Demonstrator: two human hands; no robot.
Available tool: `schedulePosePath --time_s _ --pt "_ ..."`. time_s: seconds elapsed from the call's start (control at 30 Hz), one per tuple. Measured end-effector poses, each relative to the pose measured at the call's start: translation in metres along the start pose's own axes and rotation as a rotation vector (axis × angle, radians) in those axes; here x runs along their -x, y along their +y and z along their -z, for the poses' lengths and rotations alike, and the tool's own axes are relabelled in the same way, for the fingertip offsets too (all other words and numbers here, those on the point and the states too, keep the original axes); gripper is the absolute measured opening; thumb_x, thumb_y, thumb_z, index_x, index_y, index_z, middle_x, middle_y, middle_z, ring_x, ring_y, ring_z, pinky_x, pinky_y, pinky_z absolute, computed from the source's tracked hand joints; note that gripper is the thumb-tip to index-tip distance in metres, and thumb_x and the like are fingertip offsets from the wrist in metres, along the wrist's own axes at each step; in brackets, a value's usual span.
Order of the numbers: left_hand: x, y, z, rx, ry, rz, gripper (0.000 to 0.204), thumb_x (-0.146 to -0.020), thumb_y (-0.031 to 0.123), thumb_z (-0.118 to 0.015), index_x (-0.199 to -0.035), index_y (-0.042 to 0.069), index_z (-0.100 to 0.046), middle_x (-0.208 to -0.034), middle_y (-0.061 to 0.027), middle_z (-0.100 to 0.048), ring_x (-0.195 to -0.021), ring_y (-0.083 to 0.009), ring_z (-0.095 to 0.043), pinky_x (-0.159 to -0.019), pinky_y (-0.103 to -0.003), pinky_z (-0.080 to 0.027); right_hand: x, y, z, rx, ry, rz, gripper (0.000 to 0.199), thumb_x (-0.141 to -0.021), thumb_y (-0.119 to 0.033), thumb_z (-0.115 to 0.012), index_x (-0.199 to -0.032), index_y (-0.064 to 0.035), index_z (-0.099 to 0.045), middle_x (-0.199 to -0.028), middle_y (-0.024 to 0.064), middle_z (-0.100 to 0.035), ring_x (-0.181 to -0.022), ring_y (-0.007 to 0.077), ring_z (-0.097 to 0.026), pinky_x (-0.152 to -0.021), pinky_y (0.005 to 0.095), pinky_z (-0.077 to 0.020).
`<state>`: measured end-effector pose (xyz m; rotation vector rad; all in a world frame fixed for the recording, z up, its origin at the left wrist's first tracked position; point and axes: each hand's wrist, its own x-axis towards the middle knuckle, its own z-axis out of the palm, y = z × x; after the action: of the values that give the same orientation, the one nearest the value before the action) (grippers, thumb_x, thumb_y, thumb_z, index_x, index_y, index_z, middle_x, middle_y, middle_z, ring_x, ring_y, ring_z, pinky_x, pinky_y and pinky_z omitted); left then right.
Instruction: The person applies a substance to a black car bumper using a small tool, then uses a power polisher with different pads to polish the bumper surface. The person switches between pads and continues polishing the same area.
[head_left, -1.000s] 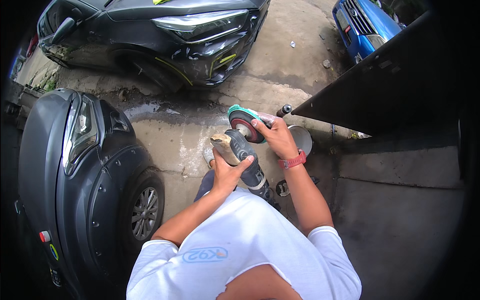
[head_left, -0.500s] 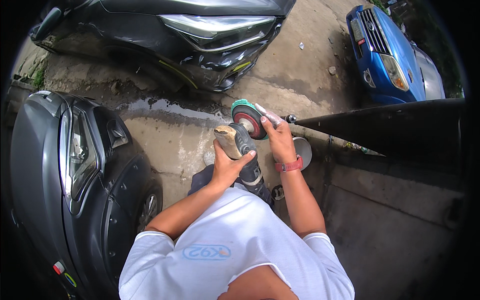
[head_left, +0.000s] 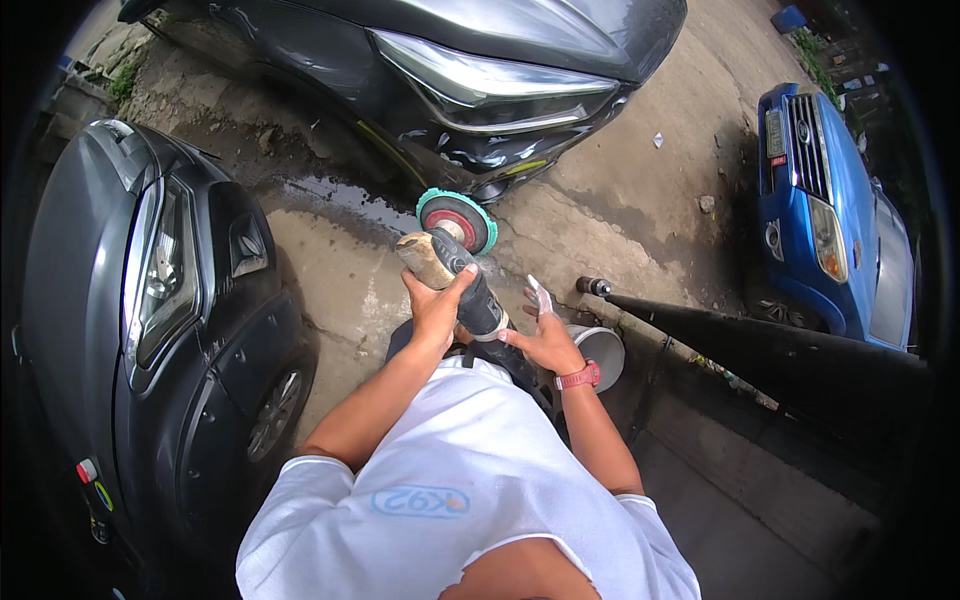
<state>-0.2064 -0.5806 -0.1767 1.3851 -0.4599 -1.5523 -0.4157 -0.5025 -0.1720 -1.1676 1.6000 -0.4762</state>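
Note:
My left hand [head_left: 435,312] grips a handheld car polisher [head_left: 481,304], closed around its body near the worn tan handle [head_left: 424,262]. The polisher's round pad [head_left: 485,232], green-edged with a dark and red backing, points away from me toward the dark car's front bumper [head_left: 400,160]. Beside the tool's rear end is my right hand [head_left: 550,342], its fingers spread and smeared with a whitish residue. Its thumb reaches the polisher's body or lies just beside it; I cannot tell which. A red watch [head_left: 579,376] circles that wrist.
Another dark car [head_left: 85,290] stands close on the left, and a blue vehicle [head_left: 850,220] at far right. A black beam [head_left: 730,345] juts in from the right. Below its end sits a pale bucket [head_left: 612,365]. Wet patches [head_left: 345,200] mark the concrete.
My right hand has left the pad's edge and drawn back to the polisher's rear. The pad has swung forward and left. My view has shifted, with the cars higher or lower in it.

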Motion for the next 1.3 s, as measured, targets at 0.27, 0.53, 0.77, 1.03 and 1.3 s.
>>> schedulePosePath --time_s 0.27,0.53,0.77,1.03,1.3 --pt "-0.073 -0.041 -0.015 0.109 0.304 0.076 0.113 -0.083 0.020 -0.099 -0.162 0.002 -0.021 -0.155 -0.0242 -0.046 -0.142 -0.0312 -0.056 -0.117 -0.043 -0.051 -0.063 0.074 -0.035 0.504 0.116 -0.002 0.104 -0.079 -0.036 -0.094 -0.165 -0.0065 -0.043 -0.111 0.0282 -0.077 -0.103 0.0486 -0.075 -0.089 0.0580 -0.0580" --pt "-0.157 -0.048 0.007 0.142 0.199 -0.085 0.082 -0.105 0.039 -0.080 -0.166 0.012 -0.033 -0.166 -0.0151 -0.046 -0.155 -0.0259 -0.042 -0.129 -0.043 -0.035 -0.136 0.106 0.000 0.656 0.250 0.098 0.078 -0.081 -0.027 -0.086 -0.153 -0.0098 -0.060 -0.105 0.0243 -0.079 -0.098 0.0476 -0.075 -0.087 0.0559 -0.0581" --pt "-0.250 -0.068 -0.019 0.374 0.036 0.003 0.028 -0.106 0.028 -0.081 -0.118 0.006 -0.067 -0.111 -0.0031 -0.072 -0.100 -0.0087 -0.067 -0.090 -0.025 -0.054 -0.169 0.139 -0.004 0.596 0.328 -0.019 0.071 -0.082 -0.023 -0.086 -0.147 -0.0059 -0.062 -0.116 0.0253 -0.078 -0.106 0.0482 -0.075 -0.092 0.0536 -0.0595" --pt "-0.264 -0.053 -0.004 0.431 0.060 -0.071 0.015 -0.107 0.018 -0.077 -0.113 0.007 -0.068 -0.106 -0.0041 -0.074 -0.101 -0.0114 -0.069 -0.097 -0.029 -0.054 -0.205 0.141 -0.034 0.557 0.379 0.104 0.069 -0.082 -0.021 -0.086 -0.146 -0.0049 -0.063 -0.115 0.0250 -0.078 -0.107 0.0472 -0.075 -0.093 0.0516 -0.0599" --pt "-0.294 -0.023 0.022 0.415 0.136 -0.170 0.018 -0.105 0.018 -0.081 -0.112 0.006 -0.070 -0.102 -0.0032 -0.075 -0.093 -0.0092 -0.070 -0.087 -0.026 -0.056 -0.237 0.113 -0.071 0.550 0.347 0.107 0.064 -0.086 -0.025 -0.085 -0.143 -0.0036 -0.064 -0.106 0.0255 -0.079 -0.102 0.0476 -0.076 -0.089 0.0519 -0.0601"
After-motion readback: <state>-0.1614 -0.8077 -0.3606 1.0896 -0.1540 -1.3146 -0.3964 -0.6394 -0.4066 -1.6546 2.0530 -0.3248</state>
